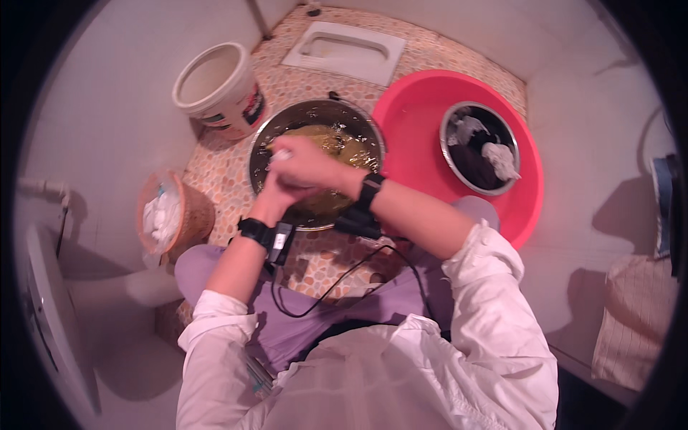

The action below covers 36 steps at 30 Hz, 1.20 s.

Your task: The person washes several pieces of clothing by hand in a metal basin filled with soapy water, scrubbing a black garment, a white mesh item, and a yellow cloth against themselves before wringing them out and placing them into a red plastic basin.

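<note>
Both hands are together over the left part of a round metal basin (257, 185) that holds water and yellowish-green fabric (357, 153). My right hand (303, 164) lies on top, its fingers curled around a small whitish thing that shows between the hands. Under it is my left hand (282, 191), partly covered, so its fingers are hard to make out. Black straps with small devices sit on both wrists, and a black cable hangs below them. To the right, a large red plastic tub (406, 129) holds a metal bowl (444, 141) with dark and light grey wet cloths (500, 160).
An off-white plastic bucket (215, 107) stands at the upper left. Below it is an orange waste basket (196, 217) with a plastic liner and white paper. A squat toilet pan (344, 48) is set in the pebble-patterned floor. At the lower left stands a white pedestal fixture (113, 301).
</note>
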Each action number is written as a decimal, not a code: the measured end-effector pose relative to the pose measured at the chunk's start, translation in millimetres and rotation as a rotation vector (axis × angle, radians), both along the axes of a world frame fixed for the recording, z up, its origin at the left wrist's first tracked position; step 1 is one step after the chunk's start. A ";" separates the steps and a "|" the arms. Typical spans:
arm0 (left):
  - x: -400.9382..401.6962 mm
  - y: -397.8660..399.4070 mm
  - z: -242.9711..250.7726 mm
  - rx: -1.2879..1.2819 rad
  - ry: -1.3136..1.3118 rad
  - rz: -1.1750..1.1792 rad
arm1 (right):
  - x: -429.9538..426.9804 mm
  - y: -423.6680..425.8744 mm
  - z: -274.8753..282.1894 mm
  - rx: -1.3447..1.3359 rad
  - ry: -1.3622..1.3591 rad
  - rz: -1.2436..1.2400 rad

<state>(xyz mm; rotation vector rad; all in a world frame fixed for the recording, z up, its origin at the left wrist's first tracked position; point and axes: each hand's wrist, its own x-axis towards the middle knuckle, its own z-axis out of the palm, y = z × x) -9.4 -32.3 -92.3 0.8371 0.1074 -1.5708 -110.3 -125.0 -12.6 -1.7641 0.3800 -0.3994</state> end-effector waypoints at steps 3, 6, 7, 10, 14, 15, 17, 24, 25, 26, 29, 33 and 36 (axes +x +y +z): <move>0.3 0.5 2.0 -0.035 0.053 0.041 | -6.9 22.4 10.1 -0.028 -0.138 -0.074; 0.0 2.7 7.9 0.014 0.041 0.086 | -18.4 26.5 9.1 -0.385 -0.056 -0.106; -0.9 0.1 8.9 0.029 0.034 0.100 | -19.8 23.6 7.0 -0.463 -0.019 -0.116; -7.7 -7.5 10.7 0.079 0.009 0.122 | -20.5 11.2 -3.9 -0.691 0.093 -0.150; -24.8 -25.6 14.1 0.115 0.047 0.131 | -17.0 -12.6 -23.2 -0.743 0.242 -0.223; -27.3 -27.3 18.2 0.109 0.047 0.109 | -18.1 -19.8 -28.0 -0.779 0.297 -0.201; -30.7 -26.8 29.4 0.078 0.059 0.065 | -24.8 -34.9 -37.3 -0.866 0.393 -0.172; -17.4 -17.7 45.9 0.567 -0.718 -0.212 | -43.7 -69.5 -71.0 -0.401 0.807 -0.288; -14.2 -18.2 41.1 0.582 -0.866 -0.235 | -43.0 -63.0 -75.9 -0.486 0.817 -0.192; -13.2 -19.4 34.6 0.547 -1.022 -0.260 | -40.1 -58.4 -78.8 -0.557 0.875 -0.093; -5.8 -22.1 19.0 0.446 -1.398 -0.435 | -32.5 -50.7 -83.8 -0.475 0.840 0.455; -8.8 -20.1 11.9 0.403 -1.704 -0.644 | -32.8 -72.5 -79.9 -0.644 0.920 0.522; -13.0 -19.1 13.1 0.400 -1.710 -0.747 | -31.9 -87.8 -65.0 -1.010 0.756 0.553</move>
